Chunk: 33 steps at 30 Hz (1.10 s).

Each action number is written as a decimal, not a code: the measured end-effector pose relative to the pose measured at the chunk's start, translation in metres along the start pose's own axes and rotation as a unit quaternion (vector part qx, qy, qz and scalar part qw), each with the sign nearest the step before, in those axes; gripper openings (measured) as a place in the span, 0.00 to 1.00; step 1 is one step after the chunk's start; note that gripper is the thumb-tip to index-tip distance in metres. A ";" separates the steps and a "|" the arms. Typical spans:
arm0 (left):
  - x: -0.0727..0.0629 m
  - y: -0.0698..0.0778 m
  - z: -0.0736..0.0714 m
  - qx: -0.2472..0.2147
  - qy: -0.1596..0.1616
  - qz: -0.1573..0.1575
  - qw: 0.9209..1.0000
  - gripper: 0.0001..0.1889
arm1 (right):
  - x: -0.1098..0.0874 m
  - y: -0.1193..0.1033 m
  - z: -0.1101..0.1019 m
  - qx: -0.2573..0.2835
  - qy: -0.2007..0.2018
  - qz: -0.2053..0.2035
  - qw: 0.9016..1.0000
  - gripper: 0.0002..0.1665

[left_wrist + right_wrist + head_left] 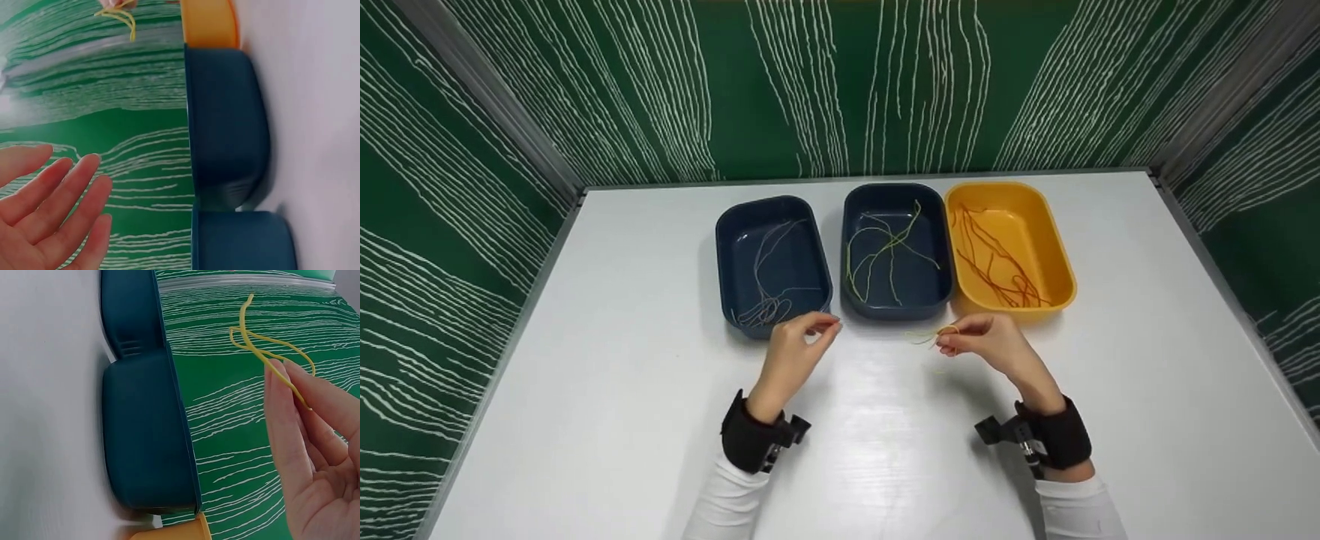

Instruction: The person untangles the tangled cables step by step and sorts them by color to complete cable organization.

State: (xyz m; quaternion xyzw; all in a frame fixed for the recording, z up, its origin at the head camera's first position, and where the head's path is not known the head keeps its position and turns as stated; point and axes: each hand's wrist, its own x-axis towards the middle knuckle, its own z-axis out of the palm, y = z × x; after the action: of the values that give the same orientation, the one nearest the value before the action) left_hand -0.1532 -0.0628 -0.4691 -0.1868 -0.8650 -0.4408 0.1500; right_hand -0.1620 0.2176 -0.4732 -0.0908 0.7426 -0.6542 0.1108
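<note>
My right hand [991, 343] pinches a thin yellow string [260, 354] between thumb and fingertips, in front of the middle and yellow bins. In the right wrist view the string bends in a loop, with its ends sticking out past the fingers. My left hand [795, 351] hovers by the front corner of the left dark blue bin [735, 262]. Its fingers [76, 197] are slightly bent and apart in the left wrist view, with nothing between them. Yellow-green strings [891, 244] lie crossed inside the middle dark blue bin [911, 309].
Grey strings [765, 307] lie in the left bin. Orange-red strings [997, 262] rest in the yellow bin [1054, 259], side by side with the middle one. The bins stand toward the back of a white table [622, 375], before green panels [780, 90] with white lines.
</note>
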 end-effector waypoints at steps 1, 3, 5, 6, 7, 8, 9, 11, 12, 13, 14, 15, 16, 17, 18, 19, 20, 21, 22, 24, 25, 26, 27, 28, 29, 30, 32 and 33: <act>0.000 0.001 0.002 0.003 -0.003 0.001 1.000 0.07 | 0.000 0.000 0.000 0.000 0.000 0.001 1.000 0.12; -0.001 0.001 0.005 0.010 -0.010 0.009 1.000 0.07 | 0.001 0.001 0.001 0.000 0.002 0.004 1.000 0.10; -0.002 0.003 0.007 0.017 -0.018 0.019 1.000 0.07 | 0.001 0.001 0.001 -0.002 0.003 0.004 1.000 0.11; -0.002 0.003 0.008 0.021 -0.022 0.023 0.999 0.07 | 0.002 0.002 0.002 -0.003 0.002 0.003 1.000 0.12; -0.003 0.004 0.009 0.024 -0.026 0.026 0.999 0.07 | 0.002 0.002 0.002 -0.005 0.002 0.004 1.000 0.13; -0.004 0.004 0.010 0.027 -0.030 0.030 0.999 0.07 | 0.003 0.002 0.003 -0.007 0.001 0.006 1.000 0.14; -0.005 0.005 0.010 0.030 -0.032 0.031 0.999 0.07 | 0.003 0.002 0.004 -0.009 0.002 0.008 1.000 0.15; -0.006 0.005 0.010 0.033 -0.034 0.037 0.998 0.07 | 0.004 0.002 0.005 -0.012 0.004 0.011 1.000 0.17; -0.007 0.005 0.011 0.035 -0.035 0.040 0.998 0.07 | 0.004 0.002 0.006 -0.013 0.006 0.013 1.000 0.17; -0.007 0.005 0.011 0.036 -0.035 0.043 0.998 0.07 | 0.005 0.001 0.006 -0.014 0.008 0.011 1.000 0.16; -0.007 0.005 0.011 0.037 -0.035 0.048 0.998 0.07 | 0.006 0.000 0.006 -0.014 0.010 0.010 1.000 0.16; -0.007 0.005 0.011 0.038 -0.034 0.050 0.997 0.07 | 0.007 -0.001 0.005 -0.015 0.012 0.008 1.000 0.15; -0.007 0.005 0.011 0.039 -0.033 0.052 0.997 0.07 | 0.008 -0.003 0.004 -0.016 0.014 0.004 1.000 0.15; -0.007 0.005 0.011 0.041 -0.032 0.053 0.997 0.06 | 0.010 -0.004 0.003 -0.018 0.014 -0.001 1.000 0.14; -0.007 0.006 0.011 0.043 -0.031 0.054 0.997 0.06 | 0.012 -0.006 0.002 -0.021 0.013 -0.007 1.000 0.14; -0.007 0.006 0.011 0.045 -0.031 0.053 0.997 0.06 | 0.014 -0.008 0.001 -0.026 0.011 -0.014 1.000 0.14; -0.007 0.007 0.010 0.048 -0.031 0.052 0.997 0.06 | 0.017 -0.010 -0.001 -0.029 0.012 -0.019 0.999 0.13; -0.007 0.007 0.010 0.050 -0.031 0.049 0.997 0.06 | 0.019 -0.012 -0.002 -0.036 0.013 -0.024 0.999 0.13; -0.007 0.007 0.010 0.051 -0.032 0.047 0.997 0.06 | 0.022 -0.014 -0.004 -0.046 0.015 -0.032 0.998 0.13; -0.007 0.007 0.009 0.052 -0.034 0.043 0.997 0.06 | 0.027 -0.019 -0.007 -0.062 0.026 -0.037 0.997 0.12; -0.007 0.007 0.009 0.053 -0.035 0.042 0.997 0.06 | 0.035 -0.010 -0.013 -0.049 0.021 -0.049 0.997 0.11; -0.007 0.007 0.008 0.053 -0.035 0.041 0.997 0.06 | 0.039 -0.013 -0.014 -0.054 0.026 -0.050 0.997 0.10; -0.007 0.007 0.008 0.052 -0.035 0.040 0.997 0.06 | 0.042 -0.016 -0.015 -0.061 0.031 -0.052 0.996 0.10; -0.007 0.007 0.008 0.052 -0.035 0.040 0.997 0.06 | 0.046 -0.019 -0.017 -0.066 0.034 -0.055 0.996 0.09; -0.007 0.007 0.007 0.052 -0.034 0.039 0.997 0.06 | 0.050 -0.022 -0.018 -0.070 0.039 -0.052 0.995 0.09; -0.007 0.007 0.007 0.052 -0.034 0.039 0.997 0.06 | 0.054 -0.025 -0.019 -0.073 0.041 -0.052 0.995 0.09; -0.008 0.007 0.006 0.051 -0.034 0.039 0.997 0.06 | 0.058 -0.041 -0.017 -0.101 0.052 -0.044 0.993 0.10; -0.008 0.007 0.006 0.050 -0.034 0.038 0.997 0.06 | 0.063 -0.043 -0.017 -0.105 0.052 -0.042 0.992 0.11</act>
State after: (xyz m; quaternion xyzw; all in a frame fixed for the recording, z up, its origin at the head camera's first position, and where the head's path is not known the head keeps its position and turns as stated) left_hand -0.1435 -0.0554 -0.4706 -0.2267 -0.8829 -0.3844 0.1463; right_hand -0.2276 0.2111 -0.4312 -0.0992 0.8076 -0.5803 0.0346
